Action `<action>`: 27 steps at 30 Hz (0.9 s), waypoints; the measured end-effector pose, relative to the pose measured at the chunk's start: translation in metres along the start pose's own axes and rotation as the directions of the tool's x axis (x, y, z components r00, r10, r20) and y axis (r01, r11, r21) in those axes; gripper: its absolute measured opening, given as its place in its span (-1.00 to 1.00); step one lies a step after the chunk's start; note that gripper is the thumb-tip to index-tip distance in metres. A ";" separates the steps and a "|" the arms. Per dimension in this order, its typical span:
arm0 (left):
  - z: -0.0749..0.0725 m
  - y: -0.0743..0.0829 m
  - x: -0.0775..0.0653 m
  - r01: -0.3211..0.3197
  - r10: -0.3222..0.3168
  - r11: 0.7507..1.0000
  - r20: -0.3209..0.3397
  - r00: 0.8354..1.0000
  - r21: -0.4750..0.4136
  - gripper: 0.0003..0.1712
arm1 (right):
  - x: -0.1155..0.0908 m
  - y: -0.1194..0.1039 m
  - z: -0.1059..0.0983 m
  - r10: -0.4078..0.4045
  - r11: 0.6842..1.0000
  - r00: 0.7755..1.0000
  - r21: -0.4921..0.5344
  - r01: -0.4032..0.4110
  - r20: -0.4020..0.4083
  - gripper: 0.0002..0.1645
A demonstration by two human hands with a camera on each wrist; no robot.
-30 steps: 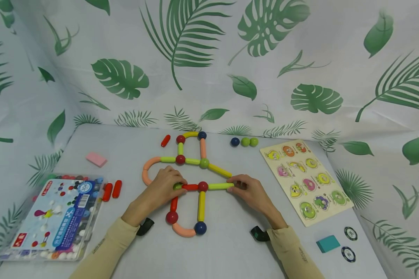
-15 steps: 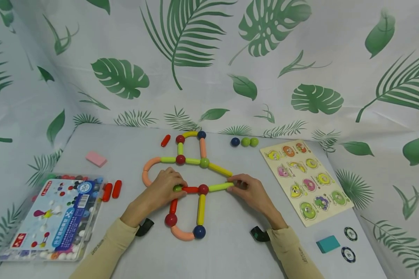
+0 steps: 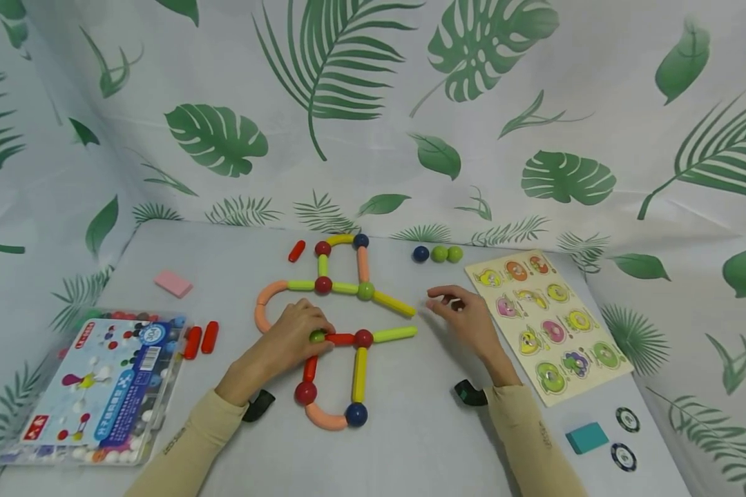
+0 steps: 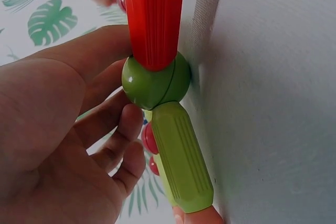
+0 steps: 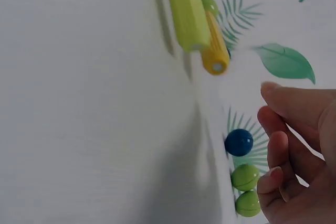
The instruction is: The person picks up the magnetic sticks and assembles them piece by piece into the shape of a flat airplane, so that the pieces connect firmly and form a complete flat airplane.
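A flat figure of magnetic rods and balls lies on the table. My left hand point(image 3: 293, 330) pinches its green ball point(image 4: 155, 80), where a red rod point(image 3: 343, 339) and a light green rod point(image 4: 184, 156) meet. The red rod leads to a dark red ball point(image 3: 363, 338), from which another light green rod point(image 3: 394, 334) extends right to a free end. Above that end, a yellow rod point(image 3: 394, 304) also ends free. My right hand point(image 3: 466, 319) holds nothing, its fingers loosely bent, to the right of both rod ends and apart from them.
Behind lie a blue ball point(image 3: 421, 254) and two green balls point(image 3: 446, 254). A wooden fruit puzzle board point(image 3: 503, 276) is at right, near a teal block point(image 3: 587, 437) and two round chips. A parts box point(image 3: 87, 393), loose red rods point(image 3: 209, 337) and a pink block point(image 3: 173, 284) are at left.
My right hand has let go of the light green rod's end and moved right and up. The lower loop has swung slightly downward. My left hand stays on the green ball.
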State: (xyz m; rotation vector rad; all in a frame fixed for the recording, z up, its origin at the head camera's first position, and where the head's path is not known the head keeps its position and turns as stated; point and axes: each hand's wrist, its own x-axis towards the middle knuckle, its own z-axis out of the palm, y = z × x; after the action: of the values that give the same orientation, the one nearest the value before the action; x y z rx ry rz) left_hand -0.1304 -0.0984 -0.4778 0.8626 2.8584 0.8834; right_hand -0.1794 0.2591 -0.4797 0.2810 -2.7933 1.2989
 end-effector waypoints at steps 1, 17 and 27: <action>0.000 -0.001 0.000 0.001 -0.001 1.000 0.000 1.000 0.002 -0.75 | 0.008 0.000 -0.001 -0.004 1.000 1.000 -0.002 0.004 -0.023 -0.65; -0.001 -0.001 0.001 0.011 -0.011 1.000 0.015 1.000 0.002 -0.74 | 0.100 0.008 0.012 0.041 0.979 0.995 -0.194 -0.058 -0.093 -0.50; 0.000 -0.002 0.000 0.011 -0.011 1.000 0.005 1.000 0.005 -0.75 | 0.100 0.009 0.016 0.003 0.977 0.998 -0.212 -0.015 -0.058 -0.52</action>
State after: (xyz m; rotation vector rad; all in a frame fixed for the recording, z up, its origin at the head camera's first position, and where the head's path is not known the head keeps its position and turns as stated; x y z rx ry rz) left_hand -0.1313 -0.0992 -0.4787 0.8478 2.8599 0.8724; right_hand -0.2785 0.2382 -0.4851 0.2172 -2.8541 0.9813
